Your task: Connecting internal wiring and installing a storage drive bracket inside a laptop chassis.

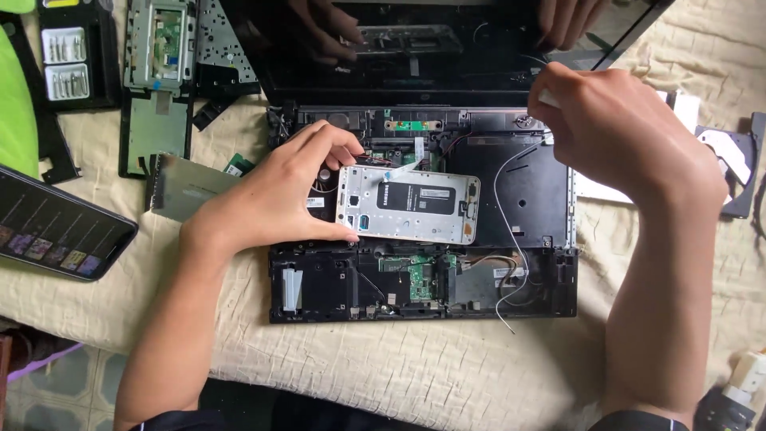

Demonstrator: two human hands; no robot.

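Note:
An opened black laptop chassis (527, 191) lies on a cream quilted cloth, its boards and cables exposed. On top of it rests a silver phone frame (408, 204) with a black label, lying flat. My left hand (271, 195) grips the frame's left end between thumb and fingers. My right hand (614, 132) hovers over the chassis's right rear corner, fingers closed around a small white object (547, 97) that is mostly hidden. A thin white wire (503, 231) runs down the chassis's right part.
The dark laptop screen (431, 48) stands at the back. A tool case (65, 56), metal plates (159, 40) and a silver panel (185, 187) lie at the left. A lit phone (56, 227) sits far left. An optical drive (738, 160) lies at the right.

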